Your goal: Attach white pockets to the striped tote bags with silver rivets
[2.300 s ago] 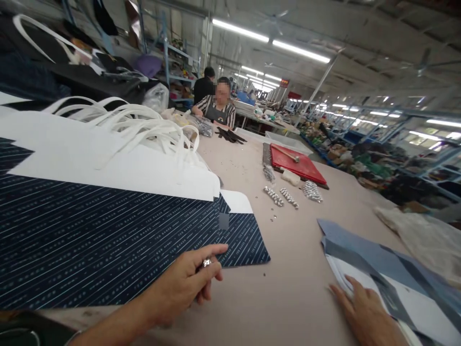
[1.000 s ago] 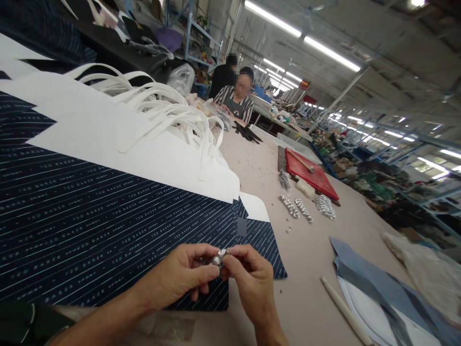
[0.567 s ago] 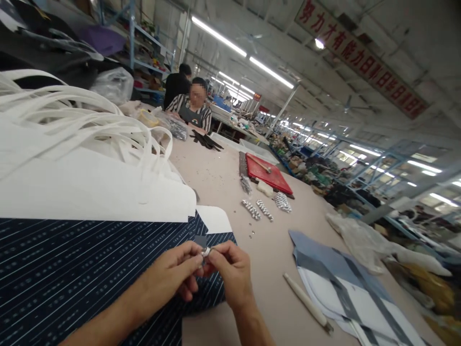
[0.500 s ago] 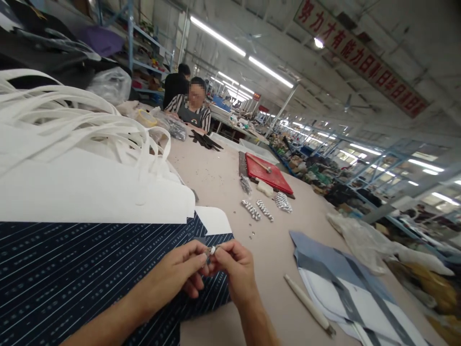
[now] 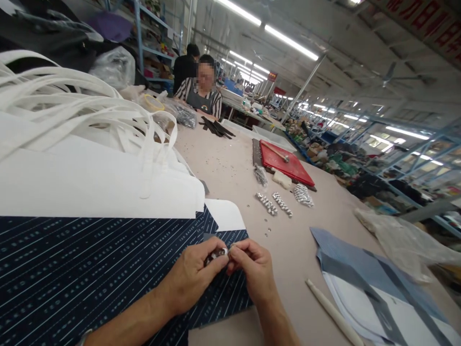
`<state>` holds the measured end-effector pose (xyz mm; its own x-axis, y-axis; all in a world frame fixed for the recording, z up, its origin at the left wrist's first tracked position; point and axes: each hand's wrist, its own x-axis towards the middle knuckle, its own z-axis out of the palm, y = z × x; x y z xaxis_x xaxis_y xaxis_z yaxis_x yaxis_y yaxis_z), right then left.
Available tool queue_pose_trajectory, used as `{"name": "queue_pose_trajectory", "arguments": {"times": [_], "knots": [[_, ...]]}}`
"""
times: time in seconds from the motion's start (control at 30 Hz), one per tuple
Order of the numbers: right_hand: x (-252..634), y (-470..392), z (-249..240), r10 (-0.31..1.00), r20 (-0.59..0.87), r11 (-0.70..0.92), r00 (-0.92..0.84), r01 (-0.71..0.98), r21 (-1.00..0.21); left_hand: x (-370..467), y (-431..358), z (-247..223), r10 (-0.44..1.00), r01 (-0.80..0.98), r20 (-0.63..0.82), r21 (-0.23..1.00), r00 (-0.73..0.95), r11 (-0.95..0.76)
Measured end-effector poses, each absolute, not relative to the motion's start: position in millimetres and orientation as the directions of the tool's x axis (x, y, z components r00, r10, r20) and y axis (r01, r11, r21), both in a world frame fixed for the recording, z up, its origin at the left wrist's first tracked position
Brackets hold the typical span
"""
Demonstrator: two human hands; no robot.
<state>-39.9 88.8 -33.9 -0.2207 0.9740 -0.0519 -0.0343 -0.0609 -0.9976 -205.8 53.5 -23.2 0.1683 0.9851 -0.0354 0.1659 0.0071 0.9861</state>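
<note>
My left hand (image 5: 190,274) is closed around a short stack of small shiny metal pieces (image 5: 213,256), with a whitish end by the thumb. Fingertips of my right hand (image 5: 259,271) pinch together at that end; what lies between them is too small to make out. Both hands are above dark navy fabric (image 5: 118,259) printed with white stripes and lettering. Similar wrapped stacks of metal pieces (image 5: 266,204) lie beyond my right hand, and a few loose metal pieces (image 5: 266,229) are scattered nearer.
White panels with strap handles (image 5: 108,178) are piled at the left. A red board (image 5: 288,166) bears a hammer (image 5: 275,151). On the right are a pale stick-like tool (image 5: 333,310) and blue-grey and white pieces (image 5: 360,269). A person in striped sleeves (image 5: 201,98) sits across the table.
The view has shifted, so the table items appear farther right. My left hand has turned, showing more of the metal stack, and my right fingers remain at its end.
</note>
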Motion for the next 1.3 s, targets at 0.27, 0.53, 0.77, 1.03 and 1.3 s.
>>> {"name": "queue_pose_trajectory", "arguments": {"times": [0.27,0.53,0.77,1.03,1.3], "knots": [[5.6,124.8,-47.2,0.955,0.287,0.171,0.075,0.651,-0.739,-204.0,47.1,-34.1,0.872,-0.463,-0.362,0.742,0.331,0.484],[-1.0,112.7,-33.7,0.920,0.392,0.310,-0.026,0.661,-0.683,-206.0,48.0,-24.2,0.801,-0.695,-0.464,0.429,0.378,0.577],[-49.6,59.7,-16.5,0.865,0.265,0.441,-0.427,0.392,-0.808,-208.0,50.7,-26.1,0.881,-0.790,-0.388,0.433,0.271,0.434],[-61.1,52.6,-33.1,0.803,0.328,0.564,-0.497,0.457,-0.688,-206.8,47.6,-23.7,0.887,-0.793,-0.419,0.465,0.195,0.394],[-58.7,58.2,-39.1,0.911,0.227,0.363,-0.344,0.407,-0.838,-207.2,51.4,-28.2,0.912,-0.773,-0.402,0.551,0.084,0.315]]}}
